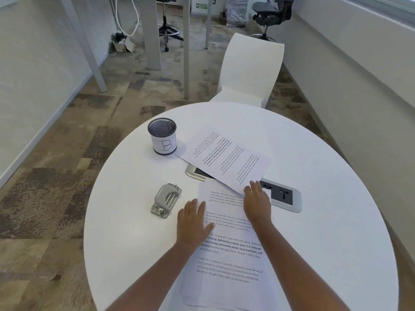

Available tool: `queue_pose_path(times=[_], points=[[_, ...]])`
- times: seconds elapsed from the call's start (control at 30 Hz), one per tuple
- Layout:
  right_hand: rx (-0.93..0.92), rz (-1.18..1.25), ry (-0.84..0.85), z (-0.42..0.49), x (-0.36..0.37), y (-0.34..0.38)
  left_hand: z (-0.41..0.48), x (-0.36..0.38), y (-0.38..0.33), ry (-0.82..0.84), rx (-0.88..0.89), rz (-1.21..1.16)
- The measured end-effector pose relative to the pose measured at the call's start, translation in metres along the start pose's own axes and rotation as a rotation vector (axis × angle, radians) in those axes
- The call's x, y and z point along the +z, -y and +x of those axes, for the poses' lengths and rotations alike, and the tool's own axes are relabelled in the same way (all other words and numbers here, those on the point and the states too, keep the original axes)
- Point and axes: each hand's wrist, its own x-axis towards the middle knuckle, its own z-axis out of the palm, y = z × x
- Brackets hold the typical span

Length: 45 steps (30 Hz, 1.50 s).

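White printed sheets [226, 261] lie under both hands (left hand [193, 221], right hand [257, 202]).

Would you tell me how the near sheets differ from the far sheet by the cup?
The near sheets read upright to the wearer; the far sheet lies askew, its text upside down. The near sheets look stacked, with staggered edges; the far sheet seems single. The left hand and right hand rest flat on the near sheets; only the right hand reaches the far sheet's edge. Both are white printed pages.
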Motion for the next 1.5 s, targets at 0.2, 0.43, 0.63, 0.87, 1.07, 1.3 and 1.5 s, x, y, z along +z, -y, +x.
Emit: queue_pose_path(times=[0.2, 0.43, 0.63, 0.87, 1.07, 1.3, 1.5], points=[[-0.1, -0.001, -0.17, -0.014, -0.021, 0.003, -0.002, 0.003, 0.004, -0.009, 0.011, 0.002], [-0.248, 0.068, -0.199, -0.088, -0.012, 0.003, -0.004, 0.003, 0.002, 0.0, 0.008, -0.002], [-0.317, 0.21, -0.113, -0.155, 0.003, 0.012, -0.004, -0.005, -0.004, -0.002, -0.006, -0.04], [-0.25, 0.414, -0.074, -0.186, 0.003, 0.007, -0.013, -0.013, -0.015, -0.139, -0.06, -0.195], [0.402, 0.442, -0.057, -0.164, 0.007, -0.051, -0.028, -0.004, -0.02, -0.028, 0.084, -0.165], [0.671, 0.586, 0.061, -0.138, 0.002, -0.084, -0.027, -0.001, -0.022, 0.12, 0.057, -0.134], [0.679, 0.64, 0.082, -0.135, 0.005, -0.081, -0.026, 0.0, -0.021, 0.119, 0.053, -0.091]])
